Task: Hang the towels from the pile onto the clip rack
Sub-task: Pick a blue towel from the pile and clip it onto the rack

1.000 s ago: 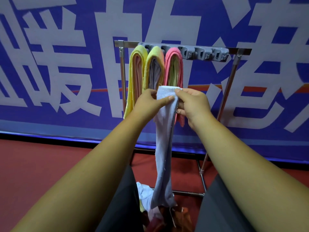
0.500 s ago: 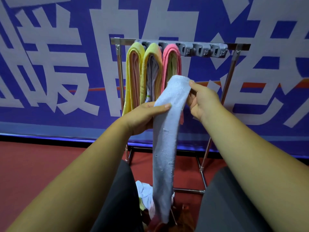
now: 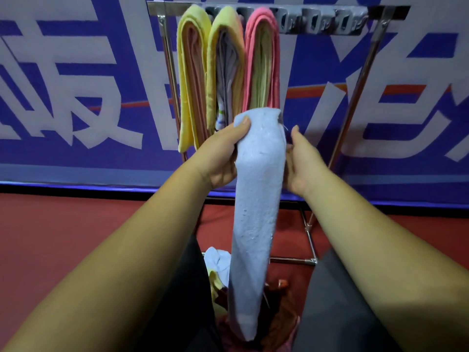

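Note:
A long light blue towel (image 3: pixel 256 207) hangs folded in front of me. My left hand (image 3: pixel 219 156) grips its top left edge, thumb on the front. My right hand (image 3: pixel 300 161) is against its right side, fingers behind the cloth. Behind them stands the metal clip rack (image 3: pixel 375 34) with a grey clip bar (image 3: pixel 319 21). Three towels hang from its left clips: a yellow towel (image 3: pixel 189 72), a yellow-green towel (image 3: pixel 225 62) and a pink towel (image 3: pixel 262 57). The pile (image 3: pixel 218 265) of towels lies on the floor between my knees, partly hidden by the blue towel.
A blue banner with large white characters (image 3: pixel 76 85) covers the wall behind the rack. The floor (image 3: pixel 63 237) is red. The rack's right leg (image 3: pixel 352 102) slants down to a base bar (image 3: pixel 291 260). My dark trousers (image 3: pixel 337 301) frame the pile.
The view has moved closer to the rack. My left hand went up to the towel's folded top, and my right hand dropped from the top to its right side.

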{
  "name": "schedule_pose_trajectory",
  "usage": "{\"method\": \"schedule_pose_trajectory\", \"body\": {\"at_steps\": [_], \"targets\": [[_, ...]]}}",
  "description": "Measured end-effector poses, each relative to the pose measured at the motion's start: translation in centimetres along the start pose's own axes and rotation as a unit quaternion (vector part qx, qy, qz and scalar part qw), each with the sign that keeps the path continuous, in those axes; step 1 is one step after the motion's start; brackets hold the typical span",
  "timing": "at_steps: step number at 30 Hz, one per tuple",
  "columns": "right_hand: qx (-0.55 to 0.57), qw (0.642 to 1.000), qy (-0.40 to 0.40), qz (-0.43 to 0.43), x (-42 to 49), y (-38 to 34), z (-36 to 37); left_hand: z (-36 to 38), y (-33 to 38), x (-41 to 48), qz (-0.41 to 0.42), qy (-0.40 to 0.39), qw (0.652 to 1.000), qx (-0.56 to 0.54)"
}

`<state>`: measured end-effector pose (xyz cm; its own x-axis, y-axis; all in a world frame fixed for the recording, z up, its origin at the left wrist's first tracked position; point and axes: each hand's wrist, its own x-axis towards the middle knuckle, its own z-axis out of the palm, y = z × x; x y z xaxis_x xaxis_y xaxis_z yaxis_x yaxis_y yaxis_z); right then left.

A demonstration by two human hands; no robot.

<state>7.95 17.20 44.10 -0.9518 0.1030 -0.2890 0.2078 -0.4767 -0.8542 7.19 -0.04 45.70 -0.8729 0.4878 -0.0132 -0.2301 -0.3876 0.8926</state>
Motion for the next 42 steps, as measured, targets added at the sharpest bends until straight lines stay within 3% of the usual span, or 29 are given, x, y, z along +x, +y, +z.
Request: {"method": "schedule_pose_trajectory", "body": {"at_steps": [3, 8, 15, 18, 21, 24, 26, 28, 31, 35, 37, 42], "targets": [[-0.028, 0.999, -0.009, 0.031, 0.8, 4.1, -1.2, -1.5, -0.9, 1.3, -0.015, 0.04, 0.998, -0.049], [-0.132, 0.99, 0.04, -0.025, 1.9, 8.6, -3.0, -4.9, -3.8, 3.3, -0.037, 0.099, 0.993, -0.048], [-0.264, 0.948, -0.057, -0.172, 3.9, 10.1, -3.4, -10.4, -8.9, 4.8, -0.092, 0.206, 0.969, -0.1], [-0.278, 0.945, -0.044, -0.165, 4.9, 10.5, -3.4, -10.7, -9.3, 5.7, -0.142, 0.233, 0.962, -0.023], [-0.202, 0.971, -0.019, -0.127, 6.0, 10.3, -3.5, -11.0, -10.1, 6.4, -0.197, 0.238, 0.948, 0.078], [-0.153, 0.987, -0.003, -0.055, 6.7, 9.7, -3.8, -9.7, -10.6, 6.4, -0.179, 0.278, 0.9, 0.285], [-0.162, 0.987, 0.001, -0.015, 6.9, 9.4, -3.7, -8.9, -10.6, 6.4, -0.153, 0.278, 0.88, 0.353], [-0.143, 0.99, 0.001, 0.005, 6.9, 9.3, -3.6, -8.4, -10.9, 6.1, -0.16, 0.215, 0.88, 0.391], [-0.097, 0.995, 0.001, 0.01, 6.7, 9.3, -3.1, -7.9, -11.9, 5.2, -0.177, 0.055, 0.872, 0.454], [-0.058, 0.998, -0.007, 0.003, 6.3, 9.5, -2.5, -7.5, -13.1, 4.9, -0.125, 0.024, 0.858, 0.497], [-0.033, 0.999, -0.013, 0.006, 6.3, 9.5, -2.2, -7.3, -13.7, 5.1, -0.106, 0.041, 0.84, 0.531], [0.003, 1.0, -0.016, -0.004, 6.2, 9.7, -1.6, -7.2, -14.4, 5.5, -0.087, 0.204, 0.755, 0.617]]}}
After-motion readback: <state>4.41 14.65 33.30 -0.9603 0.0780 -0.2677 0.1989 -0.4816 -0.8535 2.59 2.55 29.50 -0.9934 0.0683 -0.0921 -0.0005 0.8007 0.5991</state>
